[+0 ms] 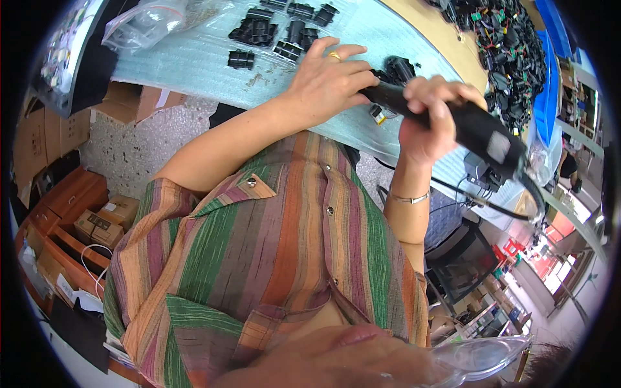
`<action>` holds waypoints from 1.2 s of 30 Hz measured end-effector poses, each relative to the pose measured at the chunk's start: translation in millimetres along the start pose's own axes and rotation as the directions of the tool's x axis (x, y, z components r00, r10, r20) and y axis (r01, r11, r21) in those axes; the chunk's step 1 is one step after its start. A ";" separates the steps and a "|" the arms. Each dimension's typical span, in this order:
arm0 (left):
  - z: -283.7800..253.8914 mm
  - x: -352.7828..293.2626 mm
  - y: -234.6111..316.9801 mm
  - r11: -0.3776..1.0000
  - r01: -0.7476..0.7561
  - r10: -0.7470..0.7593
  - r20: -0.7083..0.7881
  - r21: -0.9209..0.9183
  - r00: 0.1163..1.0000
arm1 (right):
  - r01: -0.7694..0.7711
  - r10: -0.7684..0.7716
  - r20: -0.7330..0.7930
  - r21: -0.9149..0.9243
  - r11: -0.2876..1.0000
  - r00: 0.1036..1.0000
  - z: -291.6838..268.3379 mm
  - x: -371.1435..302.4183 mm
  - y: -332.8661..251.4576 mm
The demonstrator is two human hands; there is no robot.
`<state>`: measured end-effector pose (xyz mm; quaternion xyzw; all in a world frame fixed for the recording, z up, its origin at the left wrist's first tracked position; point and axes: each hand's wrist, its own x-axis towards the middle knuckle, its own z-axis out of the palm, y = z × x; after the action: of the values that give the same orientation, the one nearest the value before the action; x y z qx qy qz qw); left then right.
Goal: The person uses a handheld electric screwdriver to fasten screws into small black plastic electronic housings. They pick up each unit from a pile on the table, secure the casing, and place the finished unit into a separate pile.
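My right hand [440,110] is closed around a black electric screwdriver [482,132], which lies nearly level with a cord running from its rear end. The narrow front end of the tool reaches my left hand [323,81], a ring on one finger. There the thumb and index finger curl in beside the tool's nose, while the other fingers reach over the blue mat [187,71]. What the left fingertips hold is hidden. Several black plastic housings [253,31] lie beyond the left hand, one of them apart [241,59]. Small screws [259,79] are scattered near the wrist.
A rounded black part [399,67] and a small yellow-labelled piece [377,115] lie by the tool. Many black assemblies [511,61] are heaped at the right beside a blue bin edge [548,90]. Clear plastic bags [145,24] sit far left. The screwdriver's cord [485,205] loops at the right.
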<state>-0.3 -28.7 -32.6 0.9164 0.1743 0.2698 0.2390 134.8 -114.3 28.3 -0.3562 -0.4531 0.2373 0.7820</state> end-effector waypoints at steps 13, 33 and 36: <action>-113.4 -18.1 -43.5 0.974 0.206 -0.178 -0.243 0.092 0.953 | -0.107 0.091 0.083 0.221 0.969 0.992 47.4 -23.6 28.1; -90.2 -33.2 -32.1 0.992 0.125 -0.124 -0.035 0.013 0.992 | -0.052 0.062 -0.026 0.282 0.958 0.998 42.5 -3.2 23.5; -75.8 -24.2 -24.4 0.993 0.118 -0.119 -0.045 -0.028 0.992 | 0.006 0.010 -0.051 0.304 0.953 0.999 30.2 2.1 14.7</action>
<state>-67.9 6.6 0.6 0.8948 0.2305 0.2787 0.2617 108.6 -93.2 28.3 -0.2381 -0.3902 0.2957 0.8388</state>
